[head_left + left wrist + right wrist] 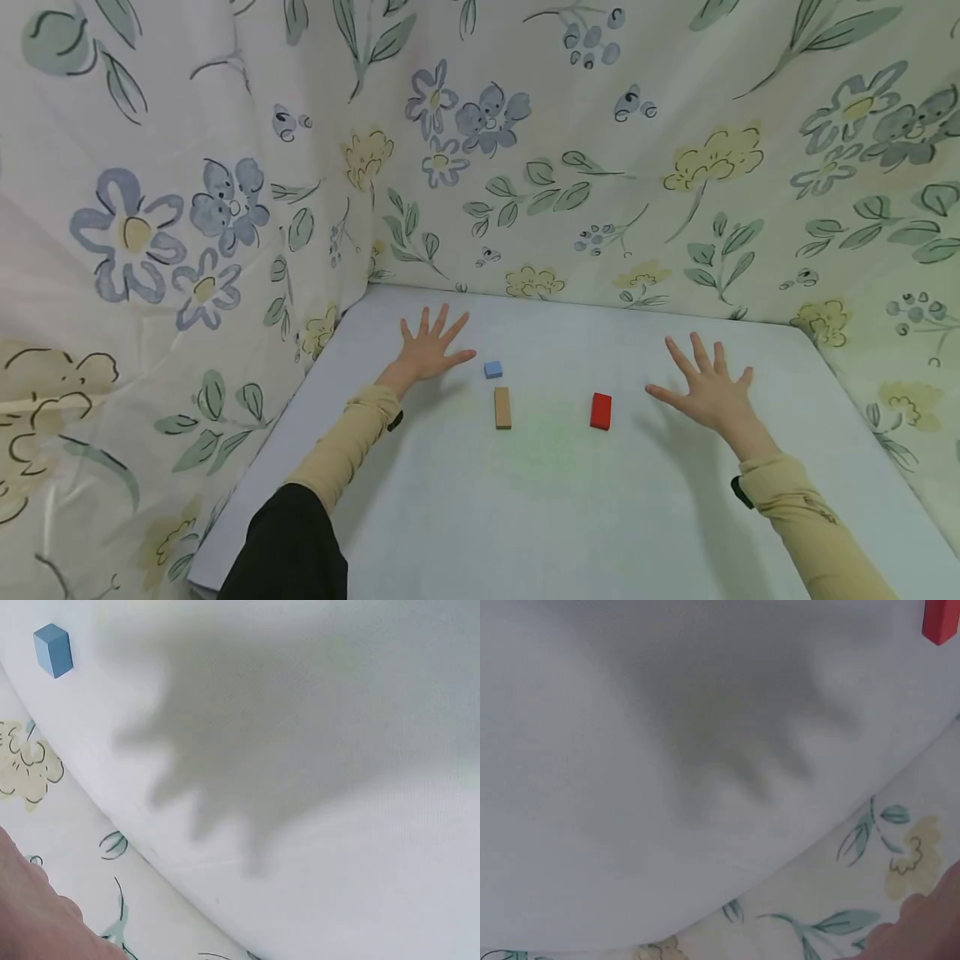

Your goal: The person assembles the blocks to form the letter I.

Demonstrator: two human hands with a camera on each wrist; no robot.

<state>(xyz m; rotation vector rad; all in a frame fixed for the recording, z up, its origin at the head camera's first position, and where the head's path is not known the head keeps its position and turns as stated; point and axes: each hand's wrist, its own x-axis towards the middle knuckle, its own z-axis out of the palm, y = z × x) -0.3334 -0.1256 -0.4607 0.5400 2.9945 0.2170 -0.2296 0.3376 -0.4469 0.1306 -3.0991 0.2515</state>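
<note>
Left hand (427,354) and right hand (712,397) both splayed wide, holding nothing. On the white table (525,517), the blue block (492,369) and tan block (502,408) sit near the left, red block (601,411) nearer the right.

A plain white table (540,517) with a smooth, pale top spreads across the lower part of the head view, its far corners rounded. Cream cloth (540,142) rises behind it and along both sides, softly creased at the left. The cloth is printed with blue flowers (135,236) with yellow centres, loose yellow blossoms (716,158), green leafy sprigs (573,196) and clusters of blue berries (592,37), all outlined in dark, sketchy lines. Both wrist views show the patterned cloth beyond the table's edge.
</note>
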